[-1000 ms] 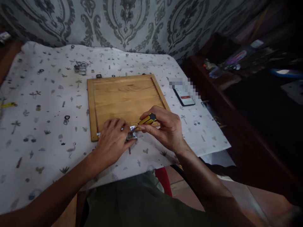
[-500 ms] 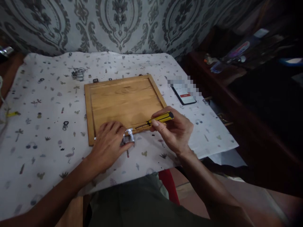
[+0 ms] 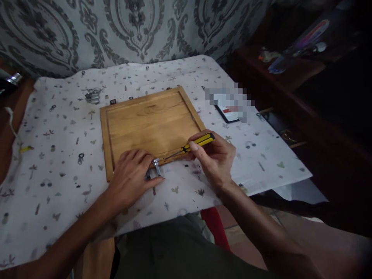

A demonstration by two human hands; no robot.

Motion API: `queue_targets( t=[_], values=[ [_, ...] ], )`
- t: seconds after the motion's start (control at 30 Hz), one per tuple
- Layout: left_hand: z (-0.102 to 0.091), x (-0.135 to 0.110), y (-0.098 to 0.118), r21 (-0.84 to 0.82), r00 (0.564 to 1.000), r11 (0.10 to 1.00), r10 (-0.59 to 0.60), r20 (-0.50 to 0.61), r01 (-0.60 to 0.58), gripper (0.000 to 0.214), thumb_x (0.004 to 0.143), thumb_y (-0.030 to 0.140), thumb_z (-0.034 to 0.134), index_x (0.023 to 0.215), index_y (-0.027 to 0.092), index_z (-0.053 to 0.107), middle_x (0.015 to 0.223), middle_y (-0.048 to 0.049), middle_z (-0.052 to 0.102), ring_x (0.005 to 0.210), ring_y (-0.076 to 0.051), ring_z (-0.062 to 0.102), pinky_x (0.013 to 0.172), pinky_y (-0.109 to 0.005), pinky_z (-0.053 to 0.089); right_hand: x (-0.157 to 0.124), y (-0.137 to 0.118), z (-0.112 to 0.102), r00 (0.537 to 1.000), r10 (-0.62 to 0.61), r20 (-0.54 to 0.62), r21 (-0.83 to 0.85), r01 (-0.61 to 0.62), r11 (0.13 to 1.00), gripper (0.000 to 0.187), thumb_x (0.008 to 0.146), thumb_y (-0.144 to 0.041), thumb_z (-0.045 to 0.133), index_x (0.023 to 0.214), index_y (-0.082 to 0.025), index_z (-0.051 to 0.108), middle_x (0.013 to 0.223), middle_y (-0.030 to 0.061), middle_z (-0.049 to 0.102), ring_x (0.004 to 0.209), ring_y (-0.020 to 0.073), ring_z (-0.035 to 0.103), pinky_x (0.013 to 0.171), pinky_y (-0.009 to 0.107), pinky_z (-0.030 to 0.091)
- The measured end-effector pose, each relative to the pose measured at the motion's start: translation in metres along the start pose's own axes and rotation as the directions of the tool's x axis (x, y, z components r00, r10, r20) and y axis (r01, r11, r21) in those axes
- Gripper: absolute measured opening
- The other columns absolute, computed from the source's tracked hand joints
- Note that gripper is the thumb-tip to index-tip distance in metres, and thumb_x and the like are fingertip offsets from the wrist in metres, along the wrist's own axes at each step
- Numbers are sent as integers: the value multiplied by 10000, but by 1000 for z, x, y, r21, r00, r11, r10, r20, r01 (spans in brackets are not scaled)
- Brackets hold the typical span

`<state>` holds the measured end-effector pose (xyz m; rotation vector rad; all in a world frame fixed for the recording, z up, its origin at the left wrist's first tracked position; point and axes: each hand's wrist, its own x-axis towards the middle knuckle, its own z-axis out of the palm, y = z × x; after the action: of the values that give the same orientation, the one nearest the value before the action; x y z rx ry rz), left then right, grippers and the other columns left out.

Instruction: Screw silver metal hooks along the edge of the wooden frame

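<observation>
- Head view: framed wooden panel [image 3: 148, 124] flat in the middle of the frame, on a printed tablecloth [image 3: 177, 205].
- We see the left hand [image 3: 130, 170], lower centre-left, over the panel's near edge, thumb and forefinger narrowed around a metal hinge [image 3: 156, 162]; exact grip partly hidden.
- Right hand [image 3: 216, 159], right of centre, holds a yellow-and-black screwdriver [image 3: 200, 142] by its handle; tip just right of the hinge's two screw heads. Contact with the wood: we cannot tell.
- Working well here, we judge: keep the hinge plate flat to the rail, seat the tip squarely, bring the low-slanted shaft in line with the screw, press before turning.
- Containers: a plastic bottle [image 3: 310, 37], tilted, upper right; too dim for us to tell its contents.
- Also: loose metal hardware [image 3: 93, 95], upper left; smartphone [image 3: 231, 112], right of the panel.
</observation>
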<state>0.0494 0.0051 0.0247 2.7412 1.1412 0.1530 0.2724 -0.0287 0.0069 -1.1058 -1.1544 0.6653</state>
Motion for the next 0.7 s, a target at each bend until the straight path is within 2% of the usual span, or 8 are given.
queue_targets(
  t=[0.1, 0.2, 0.4, 0.7],
  values=[
    [0, 1, 1, 0, 1000, 1000, -9, 11, 9, 418, 832, 460, 819, 1082, 165, 661, 1096, -93, 691, 1058, -322, 637, 946, -503, 511, -1, -2, 1, 1000, -6, 26, 40, 5, 999, 179, 876, -366, 779, 848, -207, 700, 797, -33, 660, 474, 60, 618, 454, 197, 518],
    [2, 1, 1, -6, 1000, 1000, -27, 13, 27, 387, 830, 447, 823, 1047, 165, 672, 1108, -100, 693, 1064, -327, 636, 947, -503, 514, 0, -6, 4, 995, -27, 95, -8, 28, 1000, 219, 878, -404, 774, 875, -198, 703, 818, -8, 668, 548, 93, 655, 499, 226, 545],
    [7, -2, 1, -35, 999, 999, -35, -26, 34, 331, 851, 436, 798, 1020, 174, 686, 1105, -98, 690, 1058, -327, 627, 931, -509, 514, 6, -10, 11, 954, -166, 248, -143, 206, 968, 100, 918, -301, 735, 926, -208, 698, 833, 12, 696, 770, 151, 696, 642, 276, 553],
    [10, -3, -1, -76, 998, 996, -44, -42, 40, 298, 882, 427, 764, 1032, 182, 685, 1123, -88, 674, 1076, -319, 608, 942, -502, 503, 6, -10, 16, 946, -167, 278, -156, 216, 964, 77, 922, -259, 730, 918, -206, 675, 867, 11, 689, 824, 155, 695, 711, 298, 550]
  ],
)
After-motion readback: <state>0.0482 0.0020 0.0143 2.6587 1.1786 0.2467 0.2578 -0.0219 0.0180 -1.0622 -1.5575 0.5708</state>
